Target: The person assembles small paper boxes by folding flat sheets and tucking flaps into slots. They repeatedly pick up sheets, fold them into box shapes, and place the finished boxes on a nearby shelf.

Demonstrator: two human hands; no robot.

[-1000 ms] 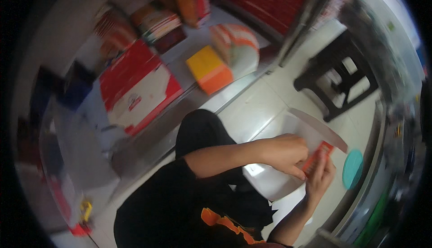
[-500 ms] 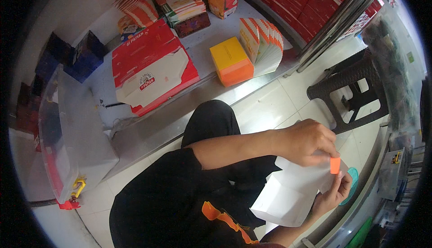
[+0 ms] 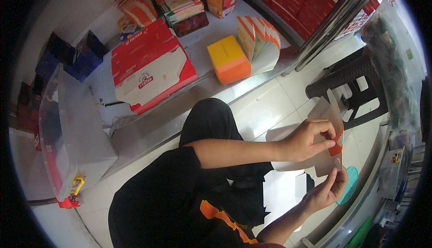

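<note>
Tiled floor [image 3: 252,113], shelf [image 3: 196,45] alongside; carton [image 3: 335,150] at both hands above the floor, seemingly part-folded, flaps not yet closed; left hand [image 3: 309,141] pinches its orange edge; right hand [image 3: 327,188] at lower corner, fingertips near together, grip unclear

The carton [image 3: 325,164] is grey-white with an orange panel [image 3: 336,146]. The blank [image 3: 283,191] is white. The small box [image 3: 227,56] combines yellow and orange faces; the fanned stack [image 3: 267,52] repeats orange zigzag bands against white. The large box [image 3: 153,63] is red, with an off-white flap bearing a dark-and-red emblem. The shelf [image 3: 198,45] is pale blue-grey with a silver edge. The tub [image 3: 85,131] is translucent; its latch [image 3: 78,185] is yellow. The stool [image 3: 375,86] is blackish brown. The disc [image 3: 348,187] is turquoise. Floor tiles [image 3: 265,99] are cream. The shirt [image 3: 157,198] is black with an orange print.
</note>
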